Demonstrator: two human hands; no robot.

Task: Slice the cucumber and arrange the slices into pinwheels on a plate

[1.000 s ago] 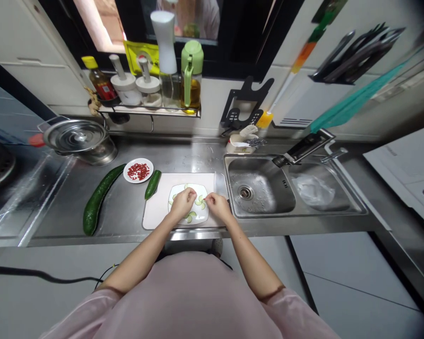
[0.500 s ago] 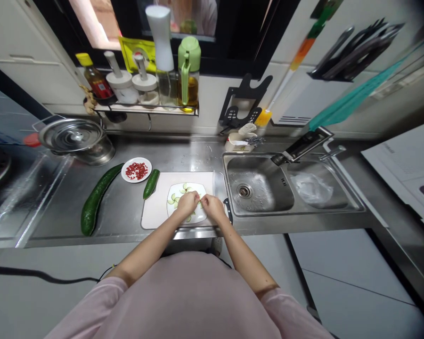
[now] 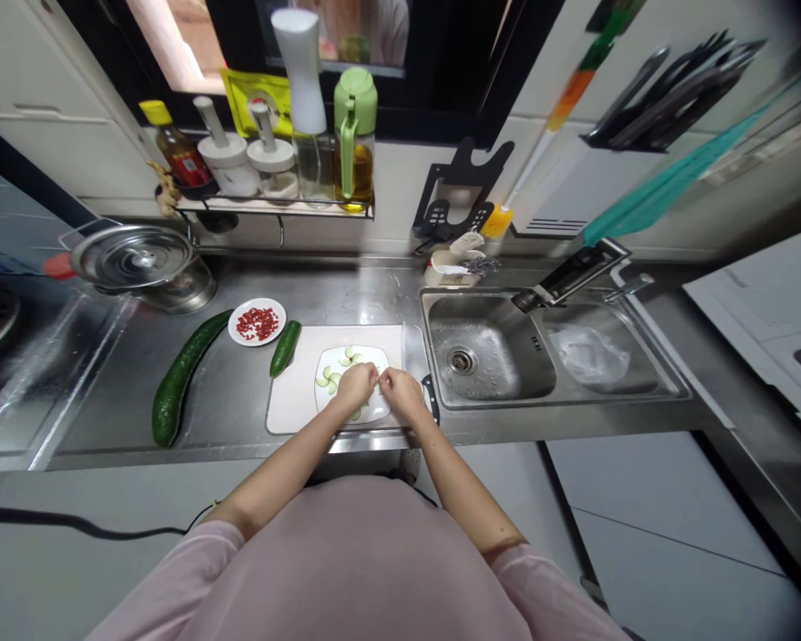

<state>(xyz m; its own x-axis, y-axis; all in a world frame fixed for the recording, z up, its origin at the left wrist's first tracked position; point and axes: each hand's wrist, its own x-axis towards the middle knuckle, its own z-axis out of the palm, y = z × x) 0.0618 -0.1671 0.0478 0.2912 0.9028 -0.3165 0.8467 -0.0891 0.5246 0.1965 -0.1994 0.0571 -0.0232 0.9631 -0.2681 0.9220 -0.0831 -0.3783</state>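
Both hands have drawn together since a second ago, baring more of the knife's handle (image 3: 432, 397) beside the sink (image 3: 494, 334). Left hand (image 3: 357, 388) and right hand (image 3: 401, 392) nearly meet over the plate's (image 3: 372, 354) right edge, fingers bunched; how tightly, or on what, I cannot tell. Slices (image 3: 327, 381) lie fanned on the plate, which sits on the board (image 3: 287, 405) near the surface's front edge. Cucumber piece (image 3: 286, 349) flanks the board's left edge; bare steel stretches behind.
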